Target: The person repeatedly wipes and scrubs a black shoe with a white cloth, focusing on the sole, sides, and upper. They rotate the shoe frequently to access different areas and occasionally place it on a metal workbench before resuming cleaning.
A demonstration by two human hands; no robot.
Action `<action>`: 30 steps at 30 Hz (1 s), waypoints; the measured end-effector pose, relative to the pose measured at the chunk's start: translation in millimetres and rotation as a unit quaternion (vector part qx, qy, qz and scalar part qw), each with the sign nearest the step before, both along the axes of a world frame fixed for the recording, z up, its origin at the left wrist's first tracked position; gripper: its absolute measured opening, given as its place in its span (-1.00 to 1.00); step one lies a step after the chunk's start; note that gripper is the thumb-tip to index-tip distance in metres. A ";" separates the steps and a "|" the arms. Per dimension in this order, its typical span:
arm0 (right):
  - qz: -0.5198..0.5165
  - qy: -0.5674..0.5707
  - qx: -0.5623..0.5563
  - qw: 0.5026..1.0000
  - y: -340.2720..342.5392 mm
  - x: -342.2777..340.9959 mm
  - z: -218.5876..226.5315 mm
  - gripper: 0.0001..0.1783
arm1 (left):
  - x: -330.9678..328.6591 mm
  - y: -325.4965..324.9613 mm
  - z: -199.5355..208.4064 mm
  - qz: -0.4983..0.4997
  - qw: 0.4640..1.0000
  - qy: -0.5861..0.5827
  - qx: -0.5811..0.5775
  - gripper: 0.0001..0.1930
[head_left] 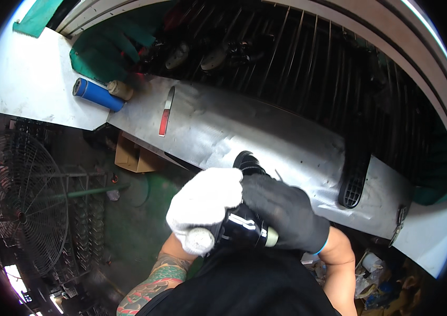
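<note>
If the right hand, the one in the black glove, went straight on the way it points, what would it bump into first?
Probably the left hand in its white glove: the right hand points toward it and they look nearly touching, though depth is unclear.

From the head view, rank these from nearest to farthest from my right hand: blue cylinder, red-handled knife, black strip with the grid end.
From the right hand:
1. Black strip, to its right, grid end toward you.
2. Red-handled knife, up and left, on the metal sheet.
3. Blue cylinder, farther left.
</note>
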State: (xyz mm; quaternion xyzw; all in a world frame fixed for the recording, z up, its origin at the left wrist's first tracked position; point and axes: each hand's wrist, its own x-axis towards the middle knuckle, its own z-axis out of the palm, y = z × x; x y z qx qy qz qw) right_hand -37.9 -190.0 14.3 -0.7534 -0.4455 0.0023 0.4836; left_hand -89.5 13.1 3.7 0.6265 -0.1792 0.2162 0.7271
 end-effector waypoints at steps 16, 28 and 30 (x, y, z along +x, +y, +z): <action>-0.013 0.678 0.374 0.632 2.2 -71.9 -111.2 -0.29 | -45.9 -11.2 -75.4 0.002 0.927 0.336 -0.168 -0.36; -0.018 0.729 0.155 0.667 -6.8 -58.7 -109.2 -0.39 | 20.8 19.4 -97.4 0.031 0.924 0.375 0.066 -0.84; -0.021 0.734 0.101 0.671 -8.1 -56.7 -113.2 -0.39 | 39.0 25.0 -107.3 0.028 0.928 0.368 0.053 -0.85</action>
